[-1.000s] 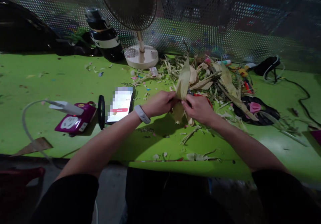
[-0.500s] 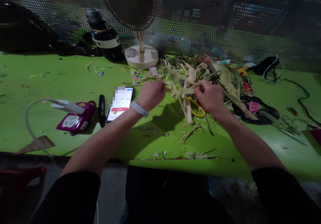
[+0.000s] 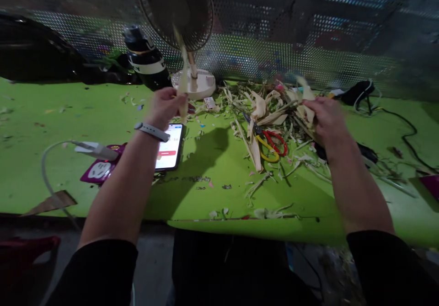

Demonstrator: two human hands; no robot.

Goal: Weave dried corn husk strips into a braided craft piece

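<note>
From my far place, I judge that the pale leaf strip [image 3: 184, 75] could catch on the fan [image 3: 180, 11], because it stands up before it. The left hand [image 3: 165, 108] pinches this strip, with most of its length above the fingers. The right hand [image 3: 326, 117] grips 1 leaf piece [image 3: 304, 88], which sticks up beside the thumb; the pile [image 3: 270, 114] is near and could snag it. The scissors [image 3: 270, 160] lie between the 2 hands, nearer the right
</note>
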